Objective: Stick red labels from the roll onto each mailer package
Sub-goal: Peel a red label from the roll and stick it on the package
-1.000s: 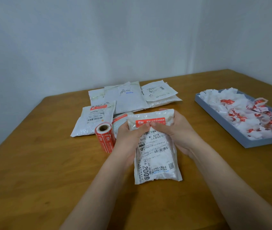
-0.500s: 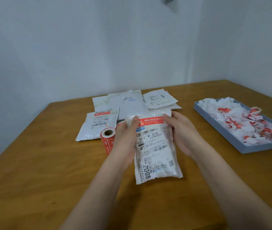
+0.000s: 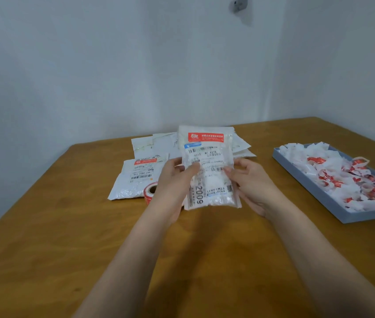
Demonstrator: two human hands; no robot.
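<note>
A white mailer package (image 3: 209, 171) with a red label (image 3: 205, 137) across its top is held upright above the table. My left hand (image 3: 172, 180) grips its left edge with the thumb over the front. My right hand (image 3: 250, 180) holds its right edge. The red label roll (image 3: 150, 192) lies on the table just left of my left hand, partly hidden by it. Another mailer (image 3: 136, 177) bearing a red label lies flat left of the roll. Behind the held package sits a pile of white mailers (image 3: 152, 145), mostly hidden.
A grey-blue tray (image 3: 315, 187) at the right holds several crumpled white and red backing scraps. The wooden table (image 3: 67, 237) meets white walls at the back and right. A small metal fitting (image 3: 239, 3) is on the wall above.
Both hands have lifted the labelled package off the table and away from me, and slid from its top down to its sides. The camera has tilted upward.
</note>
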